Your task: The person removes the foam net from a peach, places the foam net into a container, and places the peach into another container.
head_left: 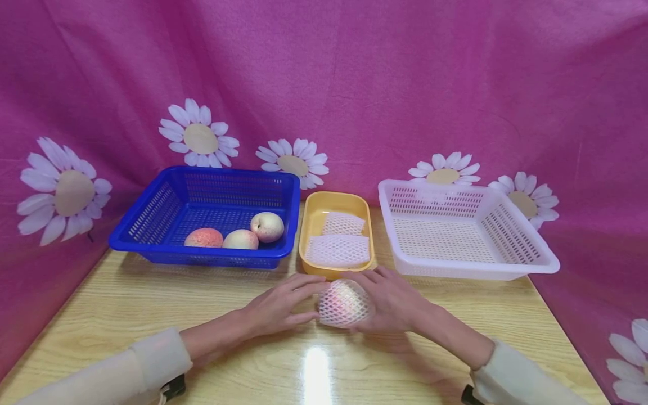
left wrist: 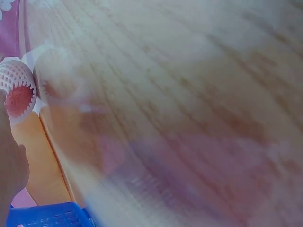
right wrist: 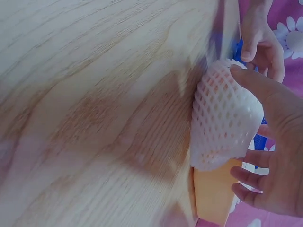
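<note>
A peach in a white foam net sleeve (head_left: 344,304) sits on the table in front of the yellow bin. My right hand (head_left: 392,301) holds it from the right; in the right wrist view the thumb lies against the sleeve (right wrist: 225,113) and the fingers curve along its other side. From the left, my left hand (head_left: 283,304) reaches in with extended fingers, their tips at the sleeve's left edge. In the left wrist view, red peach skin (left wrist: 20,100) shows through the sleeve's open end.
A blue basket (head_left: 202,259) at the left holds three bare peaches (head_left: 267,227). The yellow bin (head_left: 336,197) in the middle holds foam net sleeves (head_left: 338,251). At the right stands a white basket (head_left: 471,270). Behind hangs a pink flowered cloth (head_left: 354,84).
</note>
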A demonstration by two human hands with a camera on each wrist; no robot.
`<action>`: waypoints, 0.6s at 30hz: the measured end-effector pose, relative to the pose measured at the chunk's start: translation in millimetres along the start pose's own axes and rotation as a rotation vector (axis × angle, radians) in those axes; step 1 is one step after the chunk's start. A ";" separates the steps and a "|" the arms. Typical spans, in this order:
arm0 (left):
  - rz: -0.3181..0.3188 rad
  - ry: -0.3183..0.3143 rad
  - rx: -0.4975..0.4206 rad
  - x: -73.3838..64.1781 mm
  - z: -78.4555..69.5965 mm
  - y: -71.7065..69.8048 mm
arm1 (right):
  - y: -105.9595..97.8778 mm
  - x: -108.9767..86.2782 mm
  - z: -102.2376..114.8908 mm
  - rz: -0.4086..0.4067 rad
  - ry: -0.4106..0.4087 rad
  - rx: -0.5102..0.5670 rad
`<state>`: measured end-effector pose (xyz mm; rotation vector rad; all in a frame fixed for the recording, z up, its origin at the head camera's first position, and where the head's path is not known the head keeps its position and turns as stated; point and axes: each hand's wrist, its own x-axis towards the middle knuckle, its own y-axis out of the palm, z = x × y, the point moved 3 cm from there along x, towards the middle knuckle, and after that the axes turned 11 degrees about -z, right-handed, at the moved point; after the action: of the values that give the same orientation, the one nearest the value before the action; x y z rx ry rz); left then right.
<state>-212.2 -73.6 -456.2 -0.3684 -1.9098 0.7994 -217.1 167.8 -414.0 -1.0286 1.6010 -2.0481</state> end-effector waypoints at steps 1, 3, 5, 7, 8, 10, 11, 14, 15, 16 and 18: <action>0.000 -0.003 -0.001 -0.7 0.5 -0.2 | -0.3 -1.5 -1.0 -0.011 -0.003 -0.001; 0.001 -0.011 0.002 -2.4 1.3 -1.4 | -0.5 -4.7 -2.9 -0.028 -0.010 -0.008; 0.004 -0.019 0.007 -4.0 2.1 -2.7 | 0.1 -7.8 -4.9 -0.049 -0.025 -0.022; 0.010 -0.029 0.012 -5.9 2.9 -4.8 | 2.0 -11.4 -7.1 -0.064 -0.030 -0.039; 0.010 -0.035 0.016 -6.8 3.1 -6.3 | 2.8 -13.0 -7.9 -0.070 -0.032 -0.044; 0.011 -0.048 0.023 -9.1 4.0 -9.0 | 4.1 -16.2 -9.5 -0.081 -0.031 -0.040; 0.011 -0.052 0.029 -10.3 4.5 -10.6 | 4.6 -17.9 -10.3 -0.084 -0.030 -0.038; 0.012 -0.076 0.039 -14.2 6.2 -15.6 | 5.1 -22.1 -12.6 -0.094 -0.028 -0.028; 0.015 -0.085 0.039 -15.5 6.8 -16.9 | 5.2 -23.6 -13.7 -0.097 -0.026 -0.025; 0.017 -0.093 0.040 -16.9 7.5 -18.2 | 5.4 -25.0 -14.8 -0.100 -0.025 -0.027; 0.016 -0.103 0.044 -19.5 8.7 -20.3 | 5.7 -27.9 -16.7 -0.100 -0.019 -0.040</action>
<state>-209.1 -102.8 -458.3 -0.3210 -1.9833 0.8850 -211.0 196.0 -430.2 -1.1615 1.6171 -2.0715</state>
